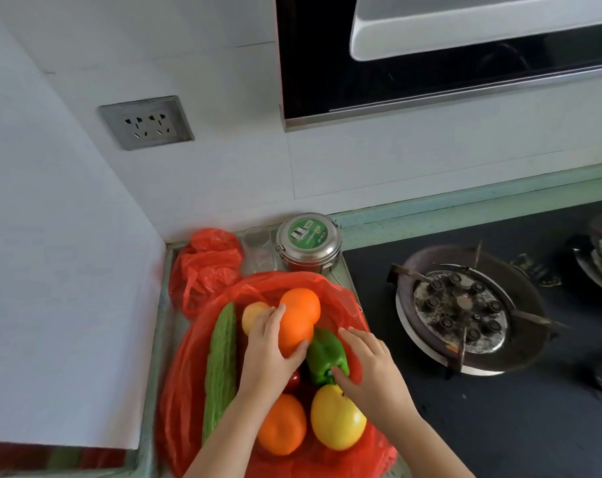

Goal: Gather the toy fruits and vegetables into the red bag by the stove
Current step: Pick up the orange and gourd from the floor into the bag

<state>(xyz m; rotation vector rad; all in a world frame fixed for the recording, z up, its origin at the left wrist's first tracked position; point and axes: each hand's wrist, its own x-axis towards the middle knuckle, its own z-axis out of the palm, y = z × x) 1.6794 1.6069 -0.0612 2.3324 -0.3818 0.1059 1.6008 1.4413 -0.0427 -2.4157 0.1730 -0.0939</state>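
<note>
Red plastic is spreading wide across the counter: the red bag (189,367) is lying open under both hands, with the stove burner (465,308) sitting just right of it. Inside the bag, near its middle, the left hand (268,353) is gripping an orange (294,338), fingers and thumb curling round it, while a second orange (301,303) is touching it on the far side. The right hand (368,367) is curving over a green pepper (323,357) just beside the held orange, thumb and fingers pinching it. A long bitter gourd (220,370) is lying along the bag's left side, and a pale yellow fruit (251,317) is peeking out behind the left fingers. At the bag's near end a third orange (282,424) and a yellow apple (337,420) are resting side by side. Beyond the bag's far edge a steel tin (308,243) is standing.
</note>
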